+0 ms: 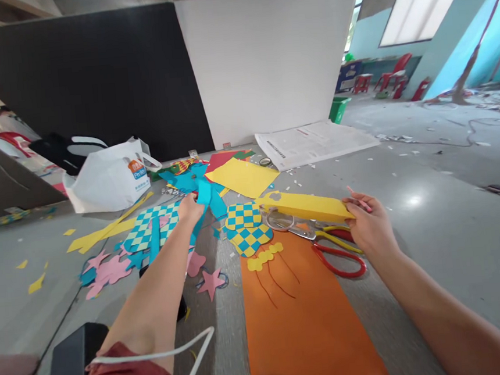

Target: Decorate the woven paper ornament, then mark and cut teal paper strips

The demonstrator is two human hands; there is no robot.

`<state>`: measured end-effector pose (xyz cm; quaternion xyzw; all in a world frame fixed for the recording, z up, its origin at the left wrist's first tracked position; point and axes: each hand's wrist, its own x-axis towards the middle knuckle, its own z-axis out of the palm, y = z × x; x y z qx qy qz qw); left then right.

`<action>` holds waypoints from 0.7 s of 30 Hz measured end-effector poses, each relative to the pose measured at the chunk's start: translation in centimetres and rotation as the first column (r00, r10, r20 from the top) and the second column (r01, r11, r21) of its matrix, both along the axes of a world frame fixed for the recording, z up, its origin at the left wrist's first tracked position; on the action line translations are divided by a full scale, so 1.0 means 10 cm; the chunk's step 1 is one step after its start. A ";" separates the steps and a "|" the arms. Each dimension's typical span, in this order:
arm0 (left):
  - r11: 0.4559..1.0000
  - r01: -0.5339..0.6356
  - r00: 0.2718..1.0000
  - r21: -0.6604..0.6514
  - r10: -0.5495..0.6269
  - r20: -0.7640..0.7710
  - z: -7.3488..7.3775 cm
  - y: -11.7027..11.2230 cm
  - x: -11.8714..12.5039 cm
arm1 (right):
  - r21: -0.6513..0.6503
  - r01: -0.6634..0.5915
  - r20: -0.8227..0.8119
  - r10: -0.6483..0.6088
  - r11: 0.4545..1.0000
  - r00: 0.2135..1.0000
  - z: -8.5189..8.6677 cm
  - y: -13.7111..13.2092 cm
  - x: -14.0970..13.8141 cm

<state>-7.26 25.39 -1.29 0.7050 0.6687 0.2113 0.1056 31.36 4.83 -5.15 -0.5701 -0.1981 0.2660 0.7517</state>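
Note:
My left hand point(190, 209) reaches into the pile of paper and is closed on a blue paper strip point(205, 192). My right hand point(370, 219) pinches the end of a long yellow paper strip point(306, 206). A thin pink pen-like stick point(358, 201) also sits between its fingers. Under the yellow strip lie scissors with red and yellow handles point(342, 267) and a roll of clear tape point(279, 221). Two blue-and-yellow checkered paper pieces point(250, 240) overlap the top of an orange sheet point(305, 317). Yellow paper cutouts with thin drawn lines point(265, 257) rest on that sheet.
Pink paper shapes point(111, 274) and a pink star point(211, 283) lie to the left. Beyond are a yellow sheet point(244, 176), newspaper point(316, 142) and a white plastic bag point(100, 180). A white cable point(199, 355) crosses near my left arm, by a dark phone-like device point(73, 366).

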 end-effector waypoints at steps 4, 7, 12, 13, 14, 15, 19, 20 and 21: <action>0.981 -0.011 0.988 0.193 -0.019 0.153 0.23 -0.13 0.17 | -0.023 0.009 0.009 -0.009 1.000 1.000 0.00 0.00 0.01; 0.956 0.051 0.964 0.289 -0.123 0.238 0.48 -0.30 0.38 | -0.021 0.007 -0.004 -0.007 1.000 1.000 0.00 -0.01 0.00; 0.828 0.377 0.768 0.414 -0.529 0.359 0.78 -0.96 0.80 | -0.006 0.012 -0.034 -0.012 1.000 0.999 0.00 -0.02 -0.03; 0.779 0.467 0.696 0.417 -0.616 0.369 0.81 -1.15 0.87 | 0.001 0.015 -0.042 -0.015 1.000 0.999 0.00 -0.03 -0.03; 0.746 0.540 0.651 0.390 -0.664 0.367 0.82 -1.34 0.93 | 0.008 0.016 -0.048 -0.016 1.000 0.999 0.00 -0.03 -0.03; 0.722 0.605 0.638 0.336 -0.692 0.338 0.83 -1.53 0.98 | 0.014 0.015 -0.053 -0.014 1.000 0.999 0.01 -0.03 -0.03; 0.617 0.780 0.625 -0.099 -0.775 0.093 0.77 -2.24 1.10 | 0.023 0.000 -0.033 0.001 1.000 0.999 0.01 -0.07 -0.05; 0.573 0.785 0.606 -0.234 -0.788 0.103 0.74 -2.37 1.10 | 0.018 -0.003 -0.003 0.003 1.000 1.000 0.01 -0.08 -0.06; 0.521 0.790 0.583 -0.324 -0.801 0.134 0.71 -2.48 1.10 | 0.012 -0.007 0.037 0.006 1.000 0.999 0.02 -0.09 -0.07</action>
